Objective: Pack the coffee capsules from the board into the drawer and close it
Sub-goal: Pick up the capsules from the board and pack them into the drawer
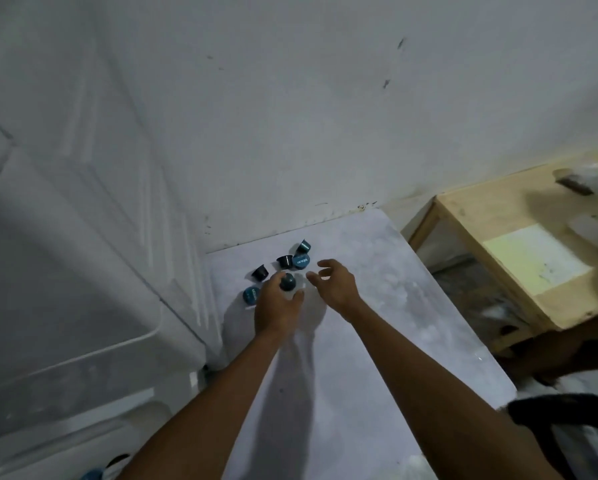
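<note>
The left fingers [272, 282] and thumb are curled round one dark capsule [287, 283], which is pinched just above the board [377, 306]. Its narrow end seems to point far, though this cannot be told for certain. The right fingers [326, 264] are spread and loosely bent, and nothing is held in them.

Three loose capsules are clustered just far and left of the right fingertips. A teal-lidded one [301, 261] is tipped on its side with the lid turned near, a dark one [284, 261] is set touching or just beside it on the left, and a third [304, 245] lies a little farther off. This cluster is nearer to the right hand, so a short reach far and left is judged to be what its next grasp calls for. Two more capsules [259, 272] are left on the board to the left of the left hand, the nearer of them [251, 294] just beside its knuckles.

The translucent bin [83, 355] at the left, lower than the board, is taken to be the drawer. It lies on the side of the loaded left hand.
</note>
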